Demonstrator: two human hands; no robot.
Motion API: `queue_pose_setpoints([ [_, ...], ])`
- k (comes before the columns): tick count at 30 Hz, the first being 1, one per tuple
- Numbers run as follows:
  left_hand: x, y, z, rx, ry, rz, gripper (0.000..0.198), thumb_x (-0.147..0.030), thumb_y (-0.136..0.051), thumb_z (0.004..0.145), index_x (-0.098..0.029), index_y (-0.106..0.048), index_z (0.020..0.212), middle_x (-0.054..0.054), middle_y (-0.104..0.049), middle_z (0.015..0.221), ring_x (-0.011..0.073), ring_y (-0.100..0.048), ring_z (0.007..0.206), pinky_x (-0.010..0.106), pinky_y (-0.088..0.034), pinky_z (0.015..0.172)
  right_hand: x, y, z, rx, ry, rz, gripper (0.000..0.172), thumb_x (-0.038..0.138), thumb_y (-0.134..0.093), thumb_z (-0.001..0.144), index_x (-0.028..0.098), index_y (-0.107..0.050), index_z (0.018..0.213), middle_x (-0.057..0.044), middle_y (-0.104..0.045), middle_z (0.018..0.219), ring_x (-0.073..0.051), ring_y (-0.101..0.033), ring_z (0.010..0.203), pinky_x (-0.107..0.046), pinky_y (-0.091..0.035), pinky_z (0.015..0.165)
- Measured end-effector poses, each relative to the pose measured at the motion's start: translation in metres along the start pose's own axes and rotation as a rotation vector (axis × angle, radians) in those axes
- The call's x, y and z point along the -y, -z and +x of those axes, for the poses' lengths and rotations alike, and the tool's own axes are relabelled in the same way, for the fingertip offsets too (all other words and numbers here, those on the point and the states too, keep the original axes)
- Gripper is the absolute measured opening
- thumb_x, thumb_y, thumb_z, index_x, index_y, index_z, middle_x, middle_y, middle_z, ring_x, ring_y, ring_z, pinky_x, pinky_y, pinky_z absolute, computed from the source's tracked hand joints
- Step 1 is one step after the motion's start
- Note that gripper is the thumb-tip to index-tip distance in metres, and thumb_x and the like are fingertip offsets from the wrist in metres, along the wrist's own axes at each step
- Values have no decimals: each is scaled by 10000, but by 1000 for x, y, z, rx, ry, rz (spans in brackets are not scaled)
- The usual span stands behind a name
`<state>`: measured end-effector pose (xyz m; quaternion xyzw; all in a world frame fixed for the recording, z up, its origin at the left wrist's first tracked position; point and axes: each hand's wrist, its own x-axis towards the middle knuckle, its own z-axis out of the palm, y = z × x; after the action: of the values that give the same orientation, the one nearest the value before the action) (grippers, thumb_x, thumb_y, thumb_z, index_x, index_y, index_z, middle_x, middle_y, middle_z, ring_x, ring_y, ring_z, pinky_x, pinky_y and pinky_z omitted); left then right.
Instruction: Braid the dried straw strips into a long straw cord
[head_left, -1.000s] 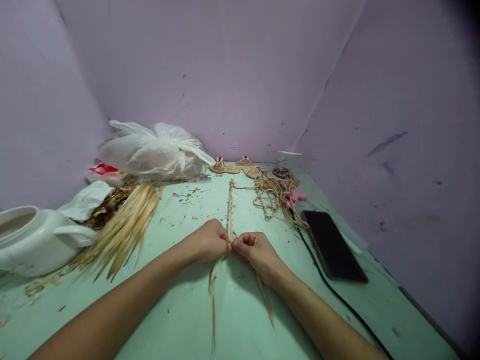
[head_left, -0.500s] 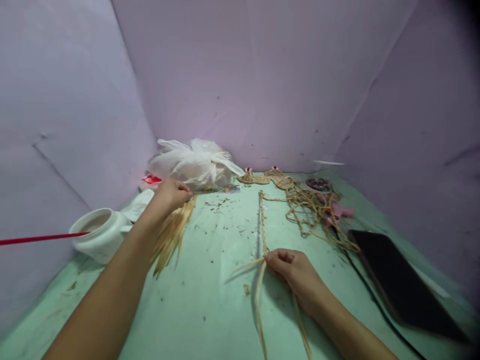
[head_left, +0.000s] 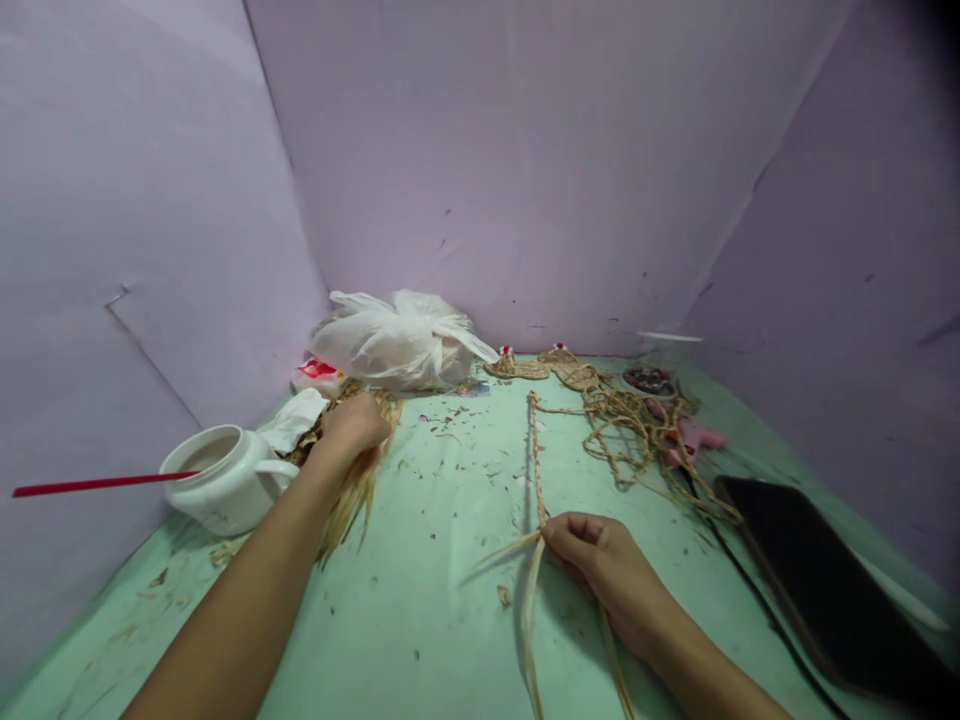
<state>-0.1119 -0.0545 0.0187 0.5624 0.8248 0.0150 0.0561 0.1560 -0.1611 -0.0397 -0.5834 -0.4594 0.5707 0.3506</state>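
My right hand (head_left: pixel 600 562) pinches the lower end of a thin braid (head_left: pixel 537 460) of straw-coloured fibre. Loose strands (head_left: pixel 531 620) fan out below the pinch, one to the left and others toward me. The braid's far end links to a tangled heap of braided cord (head_left: pixel 637 430) at the right. My left hand (head_left: pixel 357 425) rests on a bundle of dry straw strands (head_left: pixel 352 510), its fingers curled down. Those fingertips are hidden, so whether they grip a strand cannot be seen.
A white pot (head_left: pixel 225 490) with a red stick (head_left: pixel 105 485) stands at left. Behind are a white plastic bag (head_left: pixel 405 340) and woven straw slippers (head_left: pixel 574 368). At right lie a pink glue gun (head_left: pixel 694 438), a dish of small pieces (head_left: pixel 649 382) and a black phone or tablet (head_left: pixel 825 580).
My left hand has moved down and toward me onto the straw bundle, its fingers now turned under. My right hand keeps its pinch on the braid. The whole view has shifted slightly.
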Motion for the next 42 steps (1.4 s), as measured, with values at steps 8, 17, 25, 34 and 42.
queue_pose_setpoints([
  [8,6,-3,5,-19,0,-2,202,-209,-522,539,-149,-631,698,142,-645,768,285,-596,756,304,-414,580,1,-1,0,5,-13,19,250,368,-583,594,136,-508,537,52,-356,439,-45,-246,406,-208,-143,399],
  [17,-40,13,-56,717,-594,-653,143,-275,-597,548,-140,-610,593,-33,-461,439,67,-373,420,190,-286,420,4,-1,-1,-21,13,32,206,320,-587,579,132,-518,530,57,-366,415,-39,-240,396,-202,-146,397],
  [25,-71,-26,-87,829,-694,-472,114,-230,-544,534,-140,-600,576,-41,-464,470,68,-371,464,184,-283,447,2,-2,0,-26,21,79,167,285,-559,592,118,-554,582,56,-396,429,-35,-251,389,-199,-164,404],
  [34,-64,-24,-72,779,-637,-435,103,-234,-511,522,-154,-571,545,-30,-451,445,88,-394,429,201,-308,423,2,-1,-2,-20,31,52,203,317,-566,608,123,-524,563,57,-376,434,-36,-246,398,-201,-153,406],
  [42,-9,16,-14,266,-269,-349,138,-253,-526,546,-130,-588,548,33,-561,510,101,-446,431,216,-330,425,1,0,-1,-18,15,5,225,342,-595,599,132,-532,547,45,-378,437,-44,-263,399,-204,-159,396],
])
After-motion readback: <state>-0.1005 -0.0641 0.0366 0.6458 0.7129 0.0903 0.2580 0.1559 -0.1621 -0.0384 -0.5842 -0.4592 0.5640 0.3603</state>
